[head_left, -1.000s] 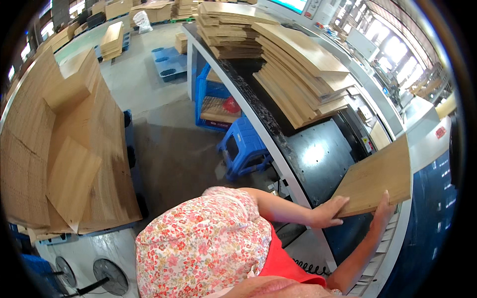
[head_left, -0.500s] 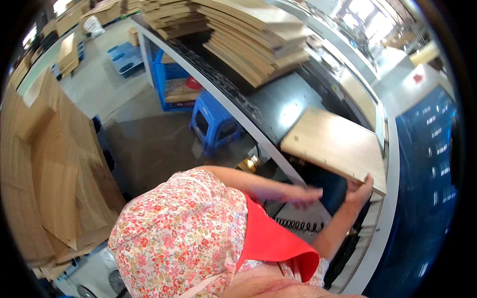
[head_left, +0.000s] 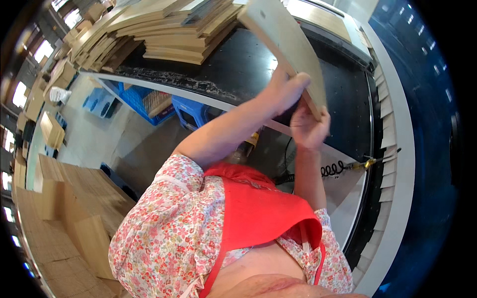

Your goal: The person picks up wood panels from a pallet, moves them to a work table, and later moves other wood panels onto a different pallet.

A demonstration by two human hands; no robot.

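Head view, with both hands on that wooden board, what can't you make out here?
- Wooden board: its top end is cut off by the upper edge of the head view.
- Right hand: the fingertips are hidden behind the board.
- Left hand: the palm side is pressed to the board and out of sight.
- Stacked boards on the black table: too bent and small to count.

The scene is bright with daylight. Windows (head_left: 22, 94) far to the left of the black counter (head_left: 238, 64) are overexposed and white. The counter shows a pale glare patch near the raised board (head_left: 288, 44). Straight edges bend strongly toward the dark round rim. Focus is mostly sharp.
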